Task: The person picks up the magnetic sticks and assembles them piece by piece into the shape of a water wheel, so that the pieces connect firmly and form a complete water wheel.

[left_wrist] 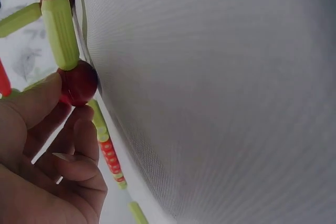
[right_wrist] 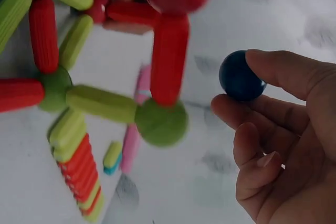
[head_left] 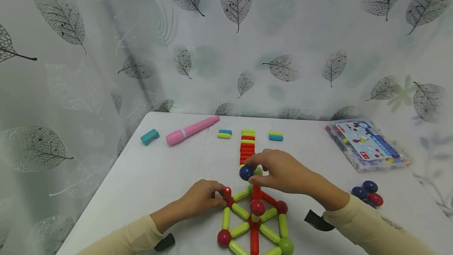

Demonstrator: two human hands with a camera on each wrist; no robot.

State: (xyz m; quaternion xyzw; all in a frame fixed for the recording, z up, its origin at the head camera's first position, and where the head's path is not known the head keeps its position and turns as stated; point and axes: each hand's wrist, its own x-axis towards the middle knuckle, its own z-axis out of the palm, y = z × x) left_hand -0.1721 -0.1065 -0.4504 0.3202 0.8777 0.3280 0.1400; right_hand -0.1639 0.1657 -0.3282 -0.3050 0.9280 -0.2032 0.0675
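A framework [head_left: 240, 229] of yellow-green and red sticks joined by red and green balls stands at the front of the white table, with some parts raised above its base. My left hand [head_left: 202, 198] pinches a red ball [left_wrist: 80, 83] at its left back corner, thumb on one side and fingertips on the other. Above that corner a red stick [head_left: 227, 192] points upward. Between thumb and fingers, my right hand [head_left: 283, 172] holds a dark blue ball [right_wrist: 240, 77] over the back of the framework. In the right wrist view, that ball is apart from the nearby green ball [right_wrist: 161, 122].
Behind the framework runs a row of red and yellow-green sticks [head_left: 247, 145], with a blue and yellow-green pair on either side. A pink pen-shaped object [head_left: 192, 130] and a teal block [head_left: 150, 137] lie back left. Loose balls [head_left: 370, 186] and a plastic box [head_left: 368, 145] are at right.
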